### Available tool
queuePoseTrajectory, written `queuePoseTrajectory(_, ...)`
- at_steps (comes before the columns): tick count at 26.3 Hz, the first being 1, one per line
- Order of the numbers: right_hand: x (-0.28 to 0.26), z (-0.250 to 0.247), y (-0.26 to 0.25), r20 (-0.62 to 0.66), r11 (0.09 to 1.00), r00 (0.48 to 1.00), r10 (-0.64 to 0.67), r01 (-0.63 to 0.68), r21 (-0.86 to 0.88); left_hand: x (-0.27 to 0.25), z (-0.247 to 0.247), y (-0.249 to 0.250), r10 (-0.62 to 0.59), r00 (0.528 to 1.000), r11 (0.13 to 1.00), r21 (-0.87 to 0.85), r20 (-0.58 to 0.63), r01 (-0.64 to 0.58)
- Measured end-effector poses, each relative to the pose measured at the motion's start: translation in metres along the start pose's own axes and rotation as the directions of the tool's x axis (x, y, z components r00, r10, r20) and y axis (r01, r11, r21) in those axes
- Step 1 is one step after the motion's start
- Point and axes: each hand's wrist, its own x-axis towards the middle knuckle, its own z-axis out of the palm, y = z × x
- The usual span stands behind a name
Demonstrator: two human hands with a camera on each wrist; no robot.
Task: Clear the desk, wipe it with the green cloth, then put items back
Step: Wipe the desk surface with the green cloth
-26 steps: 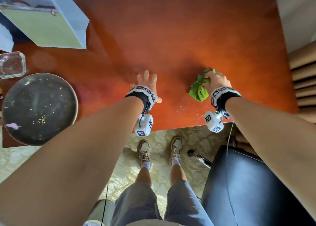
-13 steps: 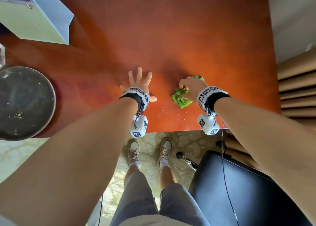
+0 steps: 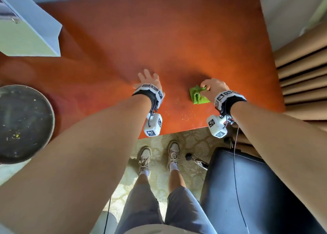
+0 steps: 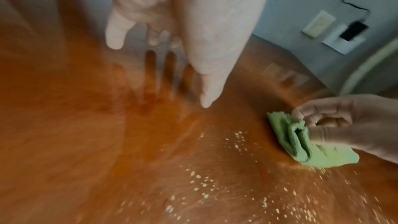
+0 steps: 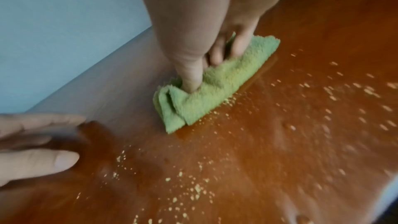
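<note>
The green cloth (image 3: 197, 95) lies bunched on the orange-brown desk (image 3: 177, 39), and my right hand (image 3: 210, 88) grips it with thumb and curled fingers. The right wrist view shows the cloth (image 5: 211, 88) pressed to the wood under my thumb. Pale yellow crumbs (image 3: 185, 116) are scattered near the desk's front edge, just behind the cloth (image 4: 301, 142). My left hand (image 3: 148, 80) rests flat on the desk to the left of the cloth, fingers straight and spread, holding nothing.
A dark round plate (image 3: 21, 124) with crumbs sits at the left edge. A pale bag or box (image 3: 26, 30) stands at the back left. A black chair (image 3: 256, 189) is beside my legs at the right, beige curtains (image 3: 304, 71) beyond it.
My right hand has dragged the green cloth along the desk and regripped it. The view has shifted left to right, so the plate and bag sit nearer the frame's edge. My left hand stays flat.
</note>
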Motion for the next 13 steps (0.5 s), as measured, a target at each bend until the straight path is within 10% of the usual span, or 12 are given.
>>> queuePoseTrajectory(5,-0.016,0.007,0.035,-0.139,0.954,0.950,0.279,-0.257,0.155,0.004,-0.013,0.034,0.275,0.961,0.961,0.024,0.034,-0.275)
queuePoseTrajectory(13,-0.053,-0.001,0.116,-0.089,0.812,0.818,0.568,-0.539,0.223,0.022,-0.009,0.081,0.164,0.978,0.986,0.020,0.130,-0.168)
